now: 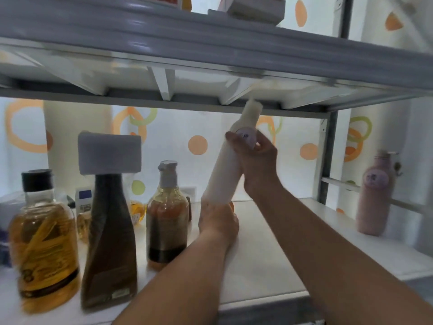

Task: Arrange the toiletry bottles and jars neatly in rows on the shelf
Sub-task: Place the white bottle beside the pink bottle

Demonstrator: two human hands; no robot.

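Head view puts us right at the grip: our right hand [255, 160] is wrapped around the upper body of the tall white bottle [228, 165], fingers closed over its round label, while our left hand [219, 221] is closed under and around its base. That bottle is our landmark; it leans with its cap up toward the underside of the upper shelf [210, 55], its base held just above the white shelf [269, 242]. It looks like smooth, stiff plastic, probably light enough for one hand yet slick, so we judge the label band and the base the safest holds; tall and narrow, it could tip easily once stood up. Left of the white bottle stands the amber pump bottle [167, 214], further left the dark brown bottle [109, 242] with a white box [110, 153] resting on top, then the golden bottle with a black cap [43, 242]. Well to the right of the white bottle stands the pink bottle [375, 195], alone.
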